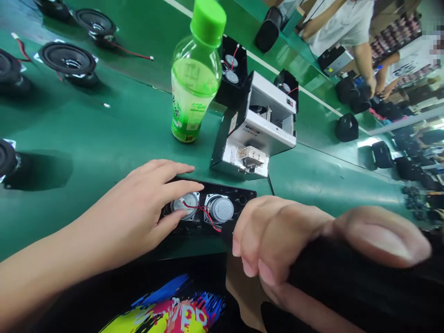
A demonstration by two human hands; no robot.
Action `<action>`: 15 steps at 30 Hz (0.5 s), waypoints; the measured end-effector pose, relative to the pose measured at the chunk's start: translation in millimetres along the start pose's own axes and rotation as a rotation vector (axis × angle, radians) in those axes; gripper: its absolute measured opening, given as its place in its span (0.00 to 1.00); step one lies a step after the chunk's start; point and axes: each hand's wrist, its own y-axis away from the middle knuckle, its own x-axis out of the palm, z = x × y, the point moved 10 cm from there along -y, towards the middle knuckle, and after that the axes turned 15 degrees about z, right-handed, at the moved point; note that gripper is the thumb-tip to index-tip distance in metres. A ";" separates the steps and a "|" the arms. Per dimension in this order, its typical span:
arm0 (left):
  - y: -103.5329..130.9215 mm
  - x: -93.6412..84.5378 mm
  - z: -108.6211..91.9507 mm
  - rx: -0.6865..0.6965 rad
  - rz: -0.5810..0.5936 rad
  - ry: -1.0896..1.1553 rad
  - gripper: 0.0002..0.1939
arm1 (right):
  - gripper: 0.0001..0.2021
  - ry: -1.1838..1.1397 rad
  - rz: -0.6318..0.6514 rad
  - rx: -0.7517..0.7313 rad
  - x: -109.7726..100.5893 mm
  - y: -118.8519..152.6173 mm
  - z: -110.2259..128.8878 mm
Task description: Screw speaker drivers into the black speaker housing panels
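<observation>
A black panel with two round speaker backs lies on the green table in front of me. My left hand rests at its left end, fingers apart, around the left speaker back. The right speaker back is uncovered, and red and black wires run between the two. My right hand is wrapped round a large black tool, close to the camera at the lower right. The tool's dark tip reaches the panel's right part; what it touches there is hidden.
Beyond the panel stand a green-capped bottle and a silver-black machine. Several loose speakers lie at the left. Black housings stand behind the machine. Other people work at the upper right.
</observation>
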 end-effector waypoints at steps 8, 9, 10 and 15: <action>-2.5 -1.5 -9.8 0.021 0.017 -0.040 0.16 | 0.23 -0.011 0.046 0.045 -3.6 -2.7 -34.2; -2.8 -1.6 -11.6 0.016 0.025 -0.036 0.16 | 0.25 -0.013 0.095 0.057 -2.0 -5.1 -37.3; -3.1 -2.1 -13.2 0.011 0.029 -0.031 0.15 | 0.27 -0.020 0.125 0.059 -0.5 -7.3 -40.3; -3.6 -3.0 -13.9 0.000 0.032 -0.012 0.14 | 0.30 -0.025 -0.123 -0.100 -3.3 -4.6 -40.8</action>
